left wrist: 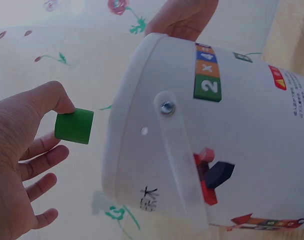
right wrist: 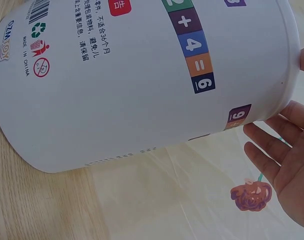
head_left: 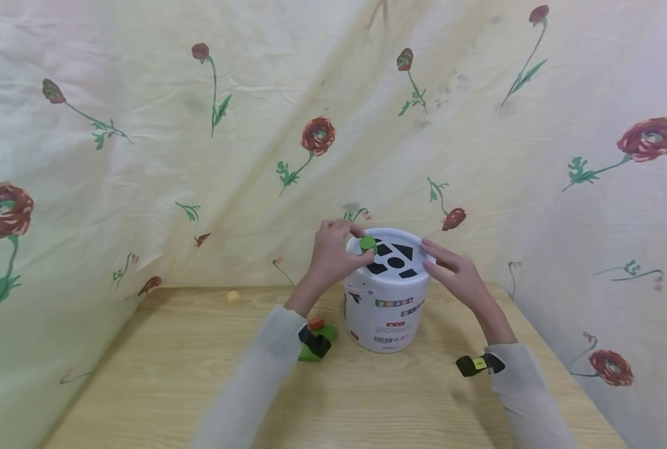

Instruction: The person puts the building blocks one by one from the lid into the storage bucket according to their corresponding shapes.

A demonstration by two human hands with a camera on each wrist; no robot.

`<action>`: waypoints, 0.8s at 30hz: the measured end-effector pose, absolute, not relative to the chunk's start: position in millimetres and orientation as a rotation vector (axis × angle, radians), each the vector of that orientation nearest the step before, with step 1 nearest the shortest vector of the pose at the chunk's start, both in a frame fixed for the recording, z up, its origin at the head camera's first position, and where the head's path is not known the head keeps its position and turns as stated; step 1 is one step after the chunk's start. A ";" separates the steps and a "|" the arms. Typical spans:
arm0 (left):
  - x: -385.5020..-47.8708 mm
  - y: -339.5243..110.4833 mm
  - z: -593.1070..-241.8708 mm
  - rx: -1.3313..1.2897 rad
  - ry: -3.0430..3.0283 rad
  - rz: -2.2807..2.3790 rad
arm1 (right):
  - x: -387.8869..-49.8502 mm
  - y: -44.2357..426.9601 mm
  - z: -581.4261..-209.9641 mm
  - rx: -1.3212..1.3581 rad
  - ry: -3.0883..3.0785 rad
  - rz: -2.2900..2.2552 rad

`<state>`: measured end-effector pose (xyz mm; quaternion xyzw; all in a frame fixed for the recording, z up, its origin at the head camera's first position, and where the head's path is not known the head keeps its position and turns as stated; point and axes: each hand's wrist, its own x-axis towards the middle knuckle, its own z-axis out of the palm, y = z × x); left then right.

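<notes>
A white bucket (head_left: 386, 324) stands upright on the table, its lid (head_left: 392, 236) cut with black-looking holes of several shapes. Between thumb and index finger, my left hand (head_left: 333, 251) pinches a small green cylinder block (head_left: 368, 243) over the lid's left side. The left wrist view shows that block (left wrist: 74, 126) held apart from the bucket, the hand's other fingers spread. My right hand (head_left: 458, 277) rests against the right of the bucket's rim, fingers extended and touching it. In the right wrist view, the right hand (right wrist: 292, 160) lies along the rim, its palm partly cut off.
Green blocks (head_left: 326, 332) and an orange-red block (head_left: 315, 323) lie left of the bucket, partly hidden by my left wrist. Farther left sits a yellow block (head_left: 233, 297) on the wooden table (head_left: 187, 374). Flower-printed cloth (head_left: 255, 156) hangs behind and at both sides.
</notes>
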<state>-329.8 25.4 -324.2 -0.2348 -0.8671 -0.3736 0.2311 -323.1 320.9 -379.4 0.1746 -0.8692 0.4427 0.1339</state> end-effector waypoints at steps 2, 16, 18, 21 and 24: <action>-329.3 31.6 -325.4 -0.652 -2.398 -1.012 | -322.8 320.5 -379.1 0.510 -2.517 1.283; -333.8 58.9 -339.7 -0.645 -2.434 -0.959 | -325.7 322.5 -381.6 0.501 -2.530 1.265; -333.9 62.2 -339.5 -0.647 -2.437 -0.959 | -326.2 322.7 -381.8 0.501 -2.531 1.258; -334.2 66.6 -340.2 -0.644 -2.445 -0.958 | -325.4 322.3 -381.3 0.504 -2.533 1.262; -334.9 70.4 -341.9 -0.633 -2.460 -0.951 | -324.0 322.0 -380.8 0.504 -2.533 1.279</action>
